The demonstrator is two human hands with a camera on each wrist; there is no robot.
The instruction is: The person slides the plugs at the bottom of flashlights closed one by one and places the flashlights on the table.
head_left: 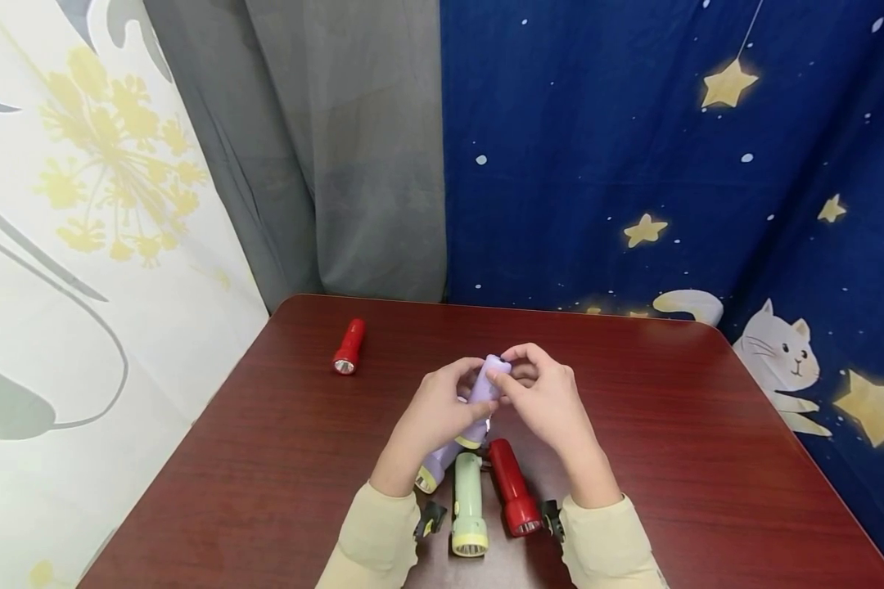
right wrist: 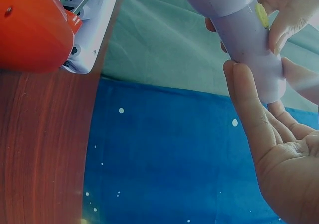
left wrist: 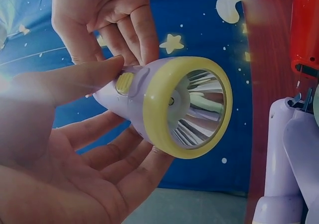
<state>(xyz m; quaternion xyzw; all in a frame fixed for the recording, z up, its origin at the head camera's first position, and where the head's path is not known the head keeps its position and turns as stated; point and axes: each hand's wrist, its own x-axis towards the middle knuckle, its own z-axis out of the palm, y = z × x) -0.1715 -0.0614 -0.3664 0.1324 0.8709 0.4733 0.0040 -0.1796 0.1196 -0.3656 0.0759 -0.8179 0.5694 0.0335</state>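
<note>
Left hand and right hand pinch a lilac flashlight, twelve o'clock from the green flashlight. Probably light, stiff, slightly slippery: grip its barrel; the far-side contact is partly hidden.

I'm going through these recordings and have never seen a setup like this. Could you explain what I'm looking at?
There is no machine here, only a person's bare hands. The wide picture comes from a camera on the head, looking forward and down; the two close-ups come from cameras on the left and right wrists. The left hand and right hand together hold a purple flashlight with a yellow rim, the right near its tail end. On the dark red table, a second purple flashlight, a green flashlight and a red flashlight lie close by. Another red one lies farther off.
</note>
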